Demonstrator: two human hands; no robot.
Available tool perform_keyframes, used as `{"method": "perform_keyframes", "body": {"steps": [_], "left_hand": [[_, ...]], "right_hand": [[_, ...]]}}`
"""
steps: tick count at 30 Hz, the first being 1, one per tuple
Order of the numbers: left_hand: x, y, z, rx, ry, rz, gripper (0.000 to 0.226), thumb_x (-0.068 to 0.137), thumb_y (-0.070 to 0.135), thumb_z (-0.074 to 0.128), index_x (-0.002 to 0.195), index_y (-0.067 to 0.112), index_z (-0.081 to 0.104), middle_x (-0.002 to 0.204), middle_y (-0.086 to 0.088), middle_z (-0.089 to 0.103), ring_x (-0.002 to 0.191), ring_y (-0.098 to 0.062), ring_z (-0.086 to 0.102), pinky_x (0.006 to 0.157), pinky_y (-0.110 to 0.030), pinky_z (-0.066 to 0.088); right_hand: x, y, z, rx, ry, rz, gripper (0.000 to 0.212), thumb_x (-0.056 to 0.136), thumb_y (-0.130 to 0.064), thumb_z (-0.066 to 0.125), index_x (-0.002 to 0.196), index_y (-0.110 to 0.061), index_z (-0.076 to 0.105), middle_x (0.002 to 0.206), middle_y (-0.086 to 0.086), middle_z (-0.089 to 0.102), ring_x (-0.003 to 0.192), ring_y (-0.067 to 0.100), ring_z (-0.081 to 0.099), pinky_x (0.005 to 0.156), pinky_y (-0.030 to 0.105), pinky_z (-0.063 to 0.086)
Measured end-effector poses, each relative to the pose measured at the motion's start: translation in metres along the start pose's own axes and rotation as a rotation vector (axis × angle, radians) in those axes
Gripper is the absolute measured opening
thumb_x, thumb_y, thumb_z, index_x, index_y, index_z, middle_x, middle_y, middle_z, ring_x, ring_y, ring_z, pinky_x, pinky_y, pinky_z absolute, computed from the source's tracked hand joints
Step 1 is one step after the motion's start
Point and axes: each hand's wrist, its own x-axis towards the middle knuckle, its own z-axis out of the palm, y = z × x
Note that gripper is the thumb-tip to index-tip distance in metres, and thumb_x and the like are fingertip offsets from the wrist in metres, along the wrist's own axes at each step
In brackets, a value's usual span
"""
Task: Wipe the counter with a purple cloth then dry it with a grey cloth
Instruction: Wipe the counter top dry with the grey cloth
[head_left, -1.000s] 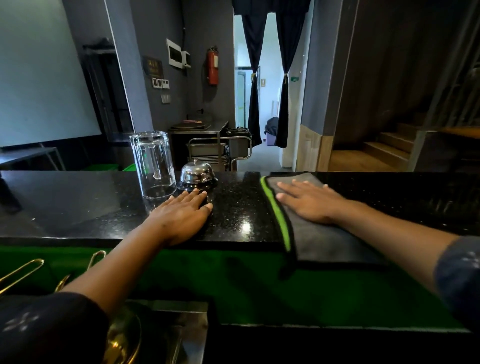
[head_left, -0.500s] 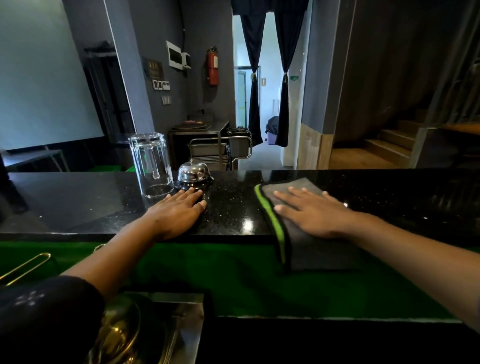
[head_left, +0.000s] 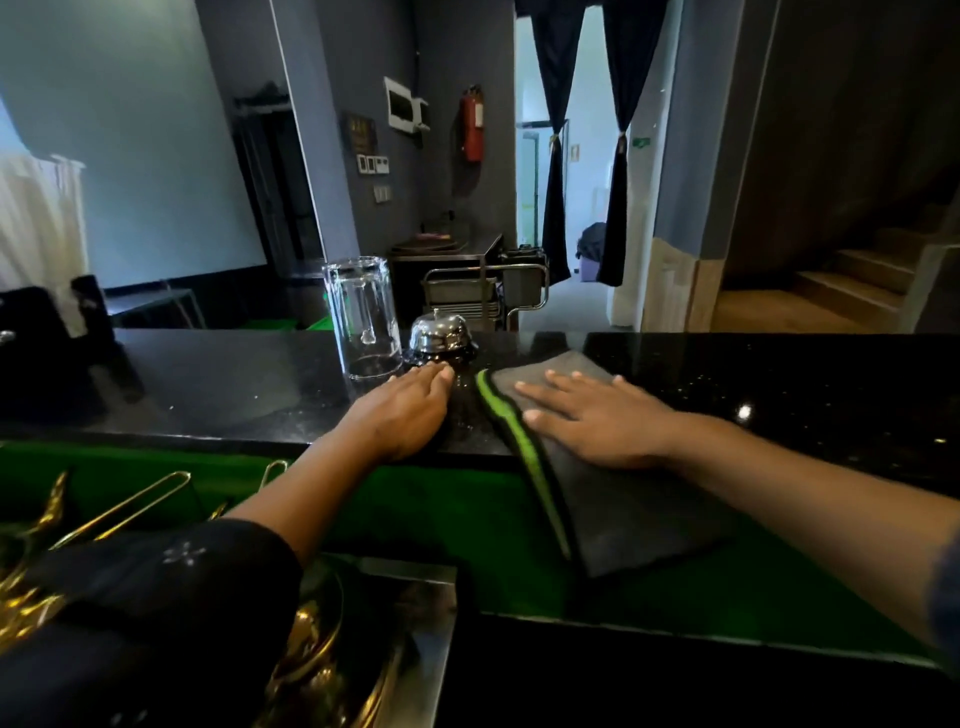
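A grey cloth (head_left: 628, 514) with a bright green edge lies across the black speckled counter (head_left: 779, 379) and hangs over its near edge. My right hand (head_left: 597, 415) presses flat on the cloth's upper part, fingers spread and pointing left. My left hand (head_left: 405, 410) rests flat on the bare counter just left of the cloth, fingertips close to the bell. No purple cloth is in view.
An upturned clear glass (head_left: 361, 317) and a chrome desk bell (head_left: 440, 335) stand on the counter right behind my left hand. Below the counter lie gold utensils (head_left: 104, 509) on a green shelf (head_left: 441, 509). A metal trolley (head_left: 488, 296) stands beyond.
My right hand has slid the grey cloth left and toward me, so more of it hangs over the near edge. The left hand stays flat by the bell.
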Motion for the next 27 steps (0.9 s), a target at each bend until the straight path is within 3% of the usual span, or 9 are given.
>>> {"method": "perform_keyframes", "body": {"steps": [4, 7, 12, 15, 19, 22, 27], "left_hand": [[-0.006, -0.023, -0.008, 0.086, -0.088, 0.005, 0.056, 0.102, 0.041, 0.017, 0.151, 0.015, 0.016, 0.159, -0.005, 0.012, 0.147, -0.016, 0.009, 0.117, -0.034, 0.006], [-0.008, -0.041, -0.010, 0.168, -0.187, -0.047, 0.059, 0.101, 0.043, 0.014, 0.152, 0.015, 0.005, 0.160, -0.005, -0.002, 0.147, -0.017, -0.004, 0.117, -0.034, -0.003], [-0.010, -0.038, -0.013, 0.176, -0.166, -0.036, 0.056, 0.102, 0.040, 0.013, 0.152, 0.018, 0.004, 0.160, -0.002, -0.002, 0.147, -0.014, -0.004, 0.118, -0.033, -0.004], [-0.012, -0.042, -0.013, 0.183, -0.156, -0.017, 0.054, 0.102, 0.037, 0.013, 0.152, 0.019, 0.005, 0.160, -0.001, -0.002, 0.147, -0.013, -0.004, 0.117, -0.035, -0.006], [-0.009, -0.045, -0.007, 0.183, -0.149, -0.015, 0.055, 0.102, 0.036, 0.014, 0.152, 0.017, 0.005, 0.160, -0.001, -0.002, 0.147, -0.014, -0.003, 0.119, -0.035, -0.003], [-0.007, -0.044, -0.006, 0.202, -0.111, -0.032, 0.056, 0.101, 0.035, 0.015, 0.152, 0.016, 0.006, 0.160, -0.002, 0.000, 0.147, -0.014, -0.001, 0.119, -0.034, -0.001], [-0.009, -0.043, -0.008, 0.186, -0.128, -0.041, 0.056, 0.100, 0.036, 0.014, 0.152, 0.016, 0.006, 0.160, -0.002, 0.000, 0.147, -0.015, -0.001, 0.118, -0.034, -0.002]], "right_hand": [[0.013, 0.026, -0.008, 0.017, 0.002, 0.175, 0.059, 0.095, -0.065, 0.011, 0.150, -0.046, 0.005, 0.163, -0.004, 0.000, 0.149, 0.021, 0.001, 0.115, 0.052, -0.003], [0.037, 0.004, -0.003, -0.012, 0.039, 0.252, 0.065, 0.093, -0.067, 0.010, 0.152, -0.041, 0.005, 0.163, 0.002, 0.000, 0.149, 0.026, 0.003, 0.117, 0.056, -0.002], [0.045, -0.067, 0.003, 0.000, 0.022, 0.063, 0.059, 0.096, -0.061, 0.012, 0.152, -0.041, 0.006, 0.163, 0.001, 0.000, 0.149, 0.024, 0.001, 0.117, 0.053, -0.003], [0.014, -0.058, 0.002, -0.003, 0.000, -0.065, 0.053, 0.099, -0.057, 0.013, 0.150, -0.047, 0.005, 0.162, -0.007, 0.000, 0.149, 0.018, 0.000, 0.116, 0.050, -0.002], [-0.003, -0.001, -0.007, 0.024, -0.044, 0.131, 0.051, 0.099, -0.054, 0.011, 0.149, -0.047, 0.003, 0.162, -0.006, -0.003, 0.149, 0.019, -0.002, 0.115, 0.053, -0.003], [0.027, -0.005, -0.010, 0.004, -0.003, 0.255, 0.056, 0.098, -0.059, 0.010, 0.152, -0.043, 0.005, 0.163, 0.000, -0.002, 0.149, 0.023, 0.000, 0.115, 0.054, -0.003], [0.046, -0.084, 0.009, -0.010, 0.012, 0.110, 0.058, 0.097, -0.060, 0.009, 0.152, -0.042, 0.004, 0.163, 0.002, -0.002, 0.149, 0.026, -0.002, 0.117, 0.055, -0.005]]}}
